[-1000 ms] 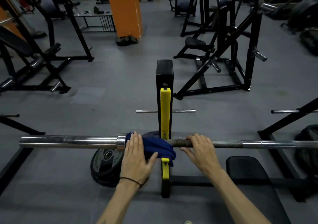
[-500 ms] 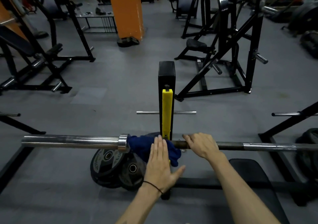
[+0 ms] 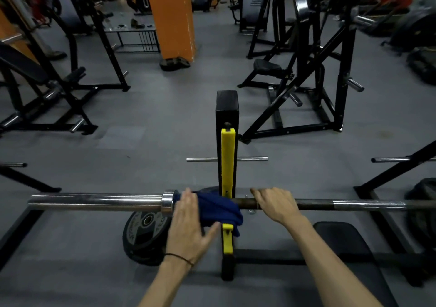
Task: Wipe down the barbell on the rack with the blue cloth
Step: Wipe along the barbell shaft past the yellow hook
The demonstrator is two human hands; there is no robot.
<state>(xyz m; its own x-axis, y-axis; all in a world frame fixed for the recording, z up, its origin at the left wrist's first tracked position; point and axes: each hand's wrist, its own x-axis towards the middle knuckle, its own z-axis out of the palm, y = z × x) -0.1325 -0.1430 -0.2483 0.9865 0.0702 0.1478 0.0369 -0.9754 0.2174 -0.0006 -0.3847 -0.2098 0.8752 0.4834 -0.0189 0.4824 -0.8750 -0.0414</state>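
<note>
A steel barbell runs left to right across the lower part of the head view, lying on a black rack upright with a yellow liner. A dark blue cloth is draped over the bar just right of the sleeve collar. My left hand presses flat on the cloth's left part with straight fingers, thumb spread to the right. My right hand rests on top of the bar's dark shaft just right of the upright, fingers laid over it.
Black weight plates lean on the floor under the bar. A black bench pad sits at lower right. A plate-storage peg crosses behind the upright. Black machine frames and an orange pillar stand beyond on grey flooring.
My left hand slid right along the cloth half a second ago and is now back to the left near the collar. The right hand has stayed on the bar.
</note>
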